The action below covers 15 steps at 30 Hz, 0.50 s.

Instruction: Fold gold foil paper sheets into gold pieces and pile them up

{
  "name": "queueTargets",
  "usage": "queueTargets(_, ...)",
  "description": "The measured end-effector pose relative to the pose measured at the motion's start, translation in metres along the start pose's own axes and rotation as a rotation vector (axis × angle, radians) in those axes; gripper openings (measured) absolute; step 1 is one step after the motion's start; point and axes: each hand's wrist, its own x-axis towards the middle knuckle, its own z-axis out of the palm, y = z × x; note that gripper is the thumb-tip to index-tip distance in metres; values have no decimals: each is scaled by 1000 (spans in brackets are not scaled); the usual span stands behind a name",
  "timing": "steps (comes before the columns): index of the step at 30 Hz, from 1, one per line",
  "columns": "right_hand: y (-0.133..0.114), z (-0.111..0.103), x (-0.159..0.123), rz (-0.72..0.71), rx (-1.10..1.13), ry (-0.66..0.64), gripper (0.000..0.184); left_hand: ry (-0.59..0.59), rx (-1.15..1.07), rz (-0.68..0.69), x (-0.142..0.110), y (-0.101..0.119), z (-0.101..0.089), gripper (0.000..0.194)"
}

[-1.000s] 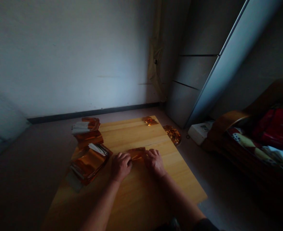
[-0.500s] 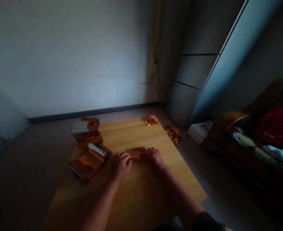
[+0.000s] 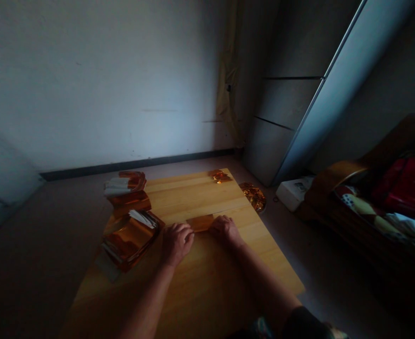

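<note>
A strip of copper-coloured foil paper (image 3: 200, 223) lies on the wooden table (image 3: 189, 193), stretched between my two hands. My left hand (image 3: 178, 239) has its fingers curled at the paper's left end. At the opposite end, my right hand (image 3: 225, 229) grips the paper with bent fingers. To the left of my left hand rests a stack of copper foil sheets (image 3: 133, 235) with white edges showing. Behind that stack, more foil sheets (image 3: 129, 200) lie folded over at the table's left edge.
Folded foil pieces (image 3: 220, 176) sit at the far right corner of the table. Beyond the right edge, a heap of shiny foil (image 3: 254, 195) is lower down, near a white box (image 3: 292, 193). A wooden armchair (image 3: 337, 176) holds a red bag. A tall refrigerator (image 3: 281, 103) stands behind.
The foil strip between my hands now looks flatter and smoother, where before it was bent and creased. My hands have barely shifted.
</note>
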Motion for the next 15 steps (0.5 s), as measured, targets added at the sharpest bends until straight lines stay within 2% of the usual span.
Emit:
queueTargets(8,-2,-2,14,161,0,-27,17,3,-77,-47,4,-7,7,22)
queueTargets(15,-13,-7,18,285,-59,-30,16,-63,-10,-183,10,-9,14,27)
